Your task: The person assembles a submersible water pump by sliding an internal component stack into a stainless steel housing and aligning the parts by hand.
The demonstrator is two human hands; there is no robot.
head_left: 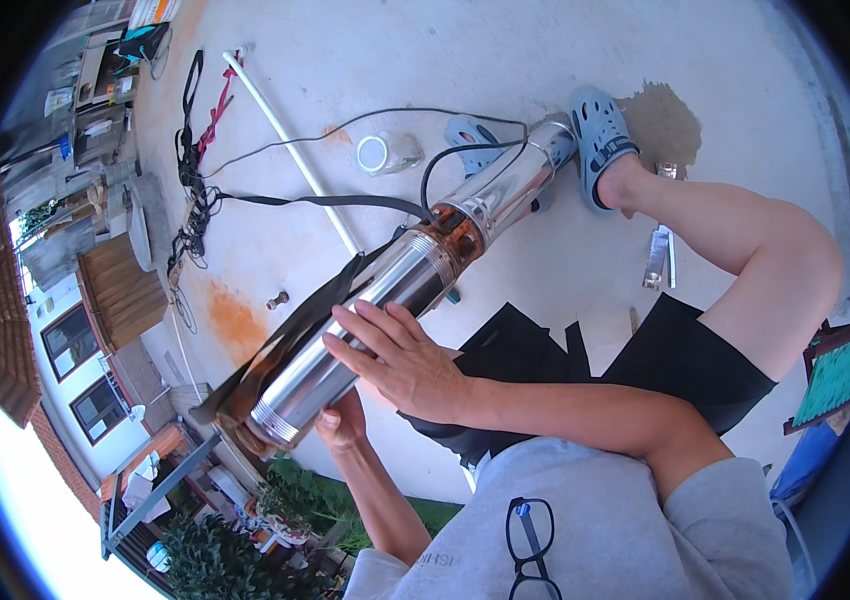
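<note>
A long steel submersible pump lies slantwise before me, its far end on the floor between my feet and its near end raised at the lower left. A rusty brown section interrupts the shiny casing. My right hand rests on the casing's upper side, fingers stretched out and lying flat. Below the tube, my left hand supports it near the threaded end; its thumb shows, while the other fingers are hidden behind the metal. A dark, rusty strip runs along the left side. Black cable leaves the rusty section.
Beyond the pump are a white pipe, a lidded glass jar and tangled black cables. Metal strips lie by my right leg; a small fitting sits to the left. A green-topped stool stands at the right.
</note>
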